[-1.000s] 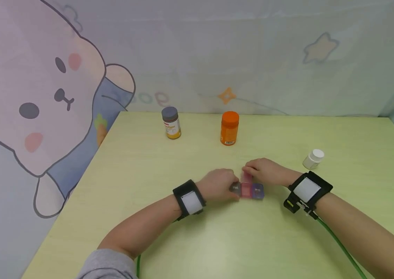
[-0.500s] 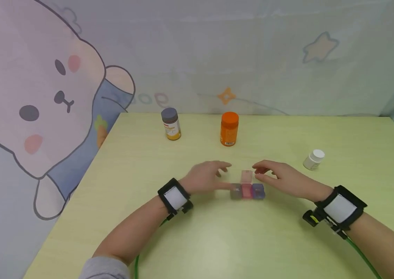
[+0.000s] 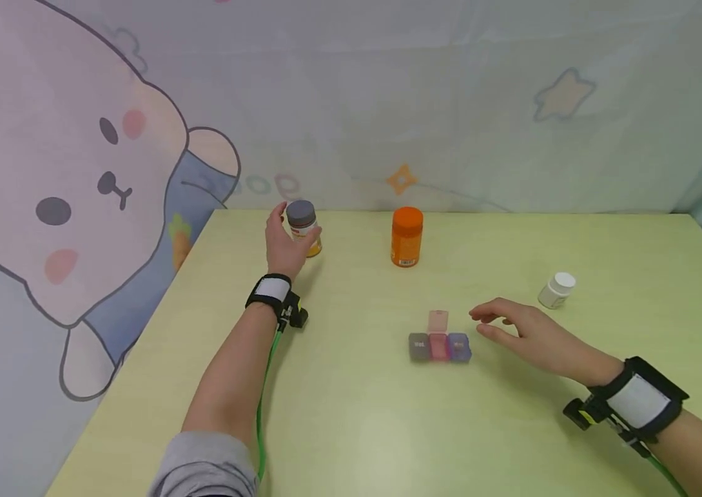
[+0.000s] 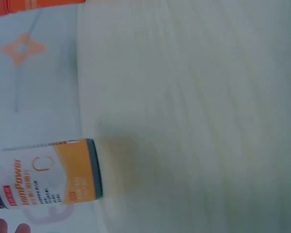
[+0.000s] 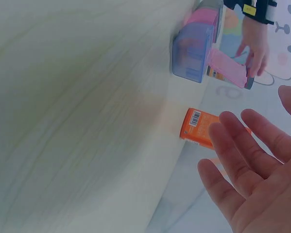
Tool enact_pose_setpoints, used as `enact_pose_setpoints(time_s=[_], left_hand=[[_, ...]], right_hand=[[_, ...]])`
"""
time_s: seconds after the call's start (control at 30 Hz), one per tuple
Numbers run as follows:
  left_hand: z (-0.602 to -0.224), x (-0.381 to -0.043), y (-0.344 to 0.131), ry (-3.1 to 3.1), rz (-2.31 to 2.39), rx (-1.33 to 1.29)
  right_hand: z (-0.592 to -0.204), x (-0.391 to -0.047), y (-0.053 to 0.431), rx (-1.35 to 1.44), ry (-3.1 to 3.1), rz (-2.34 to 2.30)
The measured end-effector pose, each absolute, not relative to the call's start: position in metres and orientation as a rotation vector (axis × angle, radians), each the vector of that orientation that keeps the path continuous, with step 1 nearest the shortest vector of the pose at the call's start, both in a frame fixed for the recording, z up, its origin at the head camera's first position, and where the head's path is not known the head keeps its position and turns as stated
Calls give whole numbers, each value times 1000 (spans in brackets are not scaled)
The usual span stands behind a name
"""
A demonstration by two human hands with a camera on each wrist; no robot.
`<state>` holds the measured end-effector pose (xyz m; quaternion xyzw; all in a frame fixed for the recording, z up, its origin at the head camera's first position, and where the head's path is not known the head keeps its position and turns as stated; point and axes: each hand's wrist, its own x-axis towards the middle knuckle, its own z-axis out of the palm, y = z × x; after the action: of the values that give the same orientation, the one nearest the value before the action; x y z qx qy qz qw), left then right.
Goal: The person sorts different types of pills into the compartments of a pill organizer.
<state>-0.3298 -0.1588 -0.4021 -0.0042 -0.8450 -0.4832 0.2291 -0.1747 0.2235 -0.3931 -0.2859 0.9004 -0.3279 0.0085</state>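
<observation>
My left hand [image 3: 286, 252] reaches to the grey-lidded supplement bottle [image 3: 301, 214] at the back left, thumb on its near right side and fingers at its left. In the left wrist view the bottle [image 4: 43, 174] stands on the table, and two fingertips [image 4: 22, 228] show below it, apart from it. My right hand [image 3: 527, 336] hovers with relaxed fingers right of the pill box [image 3: 439, 348], holding nothing. That box has grey, pink and purple compartments, and its pink middle lid [image 3: 438, 321] is raised.
An orange bottle [image 3: 406, 241] stands at the back middle of the table. To the right, beyond my right hand, is a small white bottle [image 3: 557, 290]. A printed cloth [image 3: 338, 96] hangs behind the table's far edge. Green cables [image 3: 261, 414] trail from the wrists.
My left hand has left the pill box and moved up and left to the grey-lidded bottle. My right hand has let go of the raised pink lid and drawn back to the right.
</observation>
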Motion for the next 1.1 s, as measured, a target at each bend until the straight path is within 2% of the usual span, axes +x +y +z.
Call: enact_pose_setpoints(time_s=[0.13, 0.27, 0.47, 0.7, 1.1], left_hand=[[-416, -349, -162, -2364, -1645, 130], [-423, -358, -163, -2376, -1735, 267], [-424, -354, -162, -2429, -1630, 202], [-413, -323, -168, -2640, -1537, -2], [-415, -244, -159, -2793, -1619, -535]], right_hand=[[-397, -174, 222, -915, 2819, -1039], [-398, -172, 221, -921, 2812, -1047], [-393, -168, 222, -905, 2837, -1041], [-385, -159, 226, -953, 2874, -1039], [-377, -138, 223, -983, 2937, -1103]])
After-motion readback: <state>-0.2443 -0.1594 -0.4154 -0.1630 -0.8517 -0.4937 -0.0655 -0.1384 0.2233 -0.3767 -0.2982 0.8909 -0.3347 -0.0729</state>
